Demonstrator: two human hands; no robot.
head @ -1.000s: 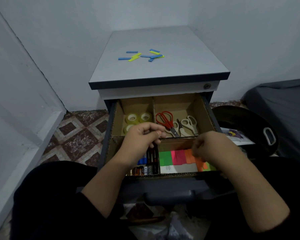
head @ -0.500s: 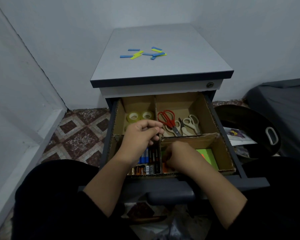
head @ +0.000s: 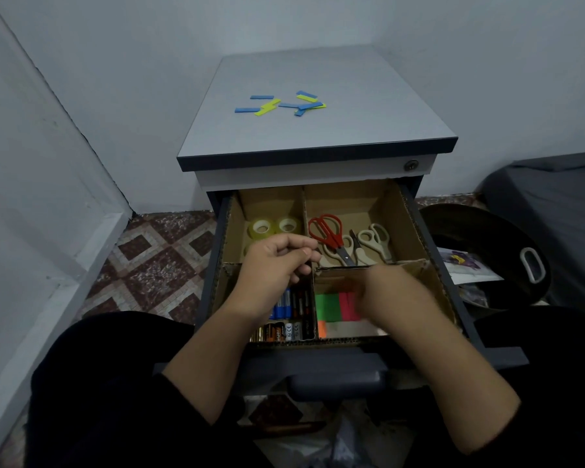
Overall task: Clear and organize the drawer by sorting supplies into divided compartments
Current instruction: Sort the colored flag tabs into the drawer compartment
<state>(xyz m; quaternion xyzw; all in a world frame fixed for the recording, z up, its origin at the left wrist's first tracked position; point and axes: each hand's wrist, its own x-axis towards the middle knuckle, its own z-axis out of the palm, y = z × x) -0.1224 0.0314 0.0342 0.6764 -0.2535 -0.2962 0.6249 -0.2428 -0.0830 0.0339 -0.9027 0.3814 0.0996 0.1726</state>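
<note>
Left hand [head: 277,265] curled above batteries [head: 289,307], nothing visibly held. Right hand [head: 390,295] blurred over sticky notes [head: 335,305]; grip unreadable.

Right hand [head: 390,292] (blurred) perhaps touches sticky notes [head: 335,305] in drawer [head: 416,228].

My right hand [head: 390,295] is motion-blurred, its grip unreadable, hiding part of the sticky notes [head: 335,305]. My left hand [head: 277,268] covers a third tape roll [head: 249,248] and some batteries [head: 289,315].
</note>
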